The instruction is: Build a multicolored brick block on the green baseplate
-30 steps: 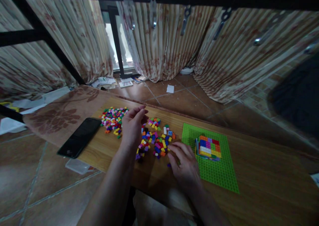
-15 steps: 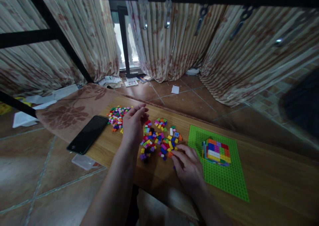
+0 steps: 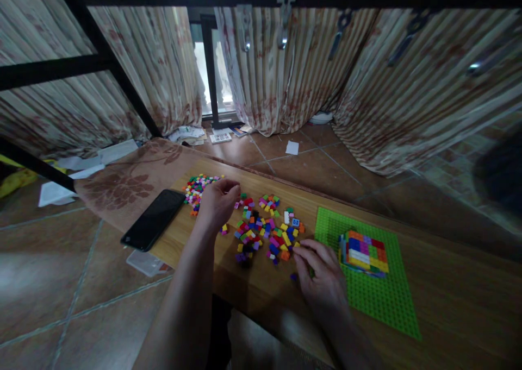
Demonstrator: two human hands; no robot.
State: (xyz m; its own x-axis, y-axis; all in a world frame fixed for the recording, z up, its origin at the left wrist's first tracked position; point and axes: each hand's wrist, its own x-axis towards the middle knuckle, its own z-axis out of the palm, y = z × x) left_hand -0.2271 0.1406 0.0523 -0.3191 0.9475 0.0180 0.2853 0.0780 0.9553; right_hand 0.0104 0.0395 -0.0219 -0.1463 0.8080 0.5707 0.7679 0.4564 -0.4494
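My left hand (image 3: 217, 202) hovers over the right edge of a heap of tiny colourful toy bricks (image 3: 196, 188), thumb and fingers pinched together. Whatever is between those fingertips is too small to make out. My right hand (image 3: 322, 275) rests low at the right side of a looser spread of mixed bricks (image 3: 261, 229). Its fingers are curled with the tips close together beside the bricks, and their grip is partly hidden. To the right of this hand lies a green baseplate (image 3: 383, 299), bearing a block-shaped stack of multicoloured bricks (image 3: 366, 253).
A black phone (image 3: 154, 220) lies on the wooden table (image 3: 444, 305), left of the heap. A patterned brown cloth (image 3: 118, 188) covers the table's far left. Papers (image 3: 292, 148) and a clear plastic container (image 3: 144, 263) are on the tiled floor. Curtains (image 3: 281, 76) hang behind.
My left hand has moved left, nearer the tiny-brick heap, and its fingers have drawn together. My right hand has moved slightly right of the loose bricks. The whole view has shifted a little.
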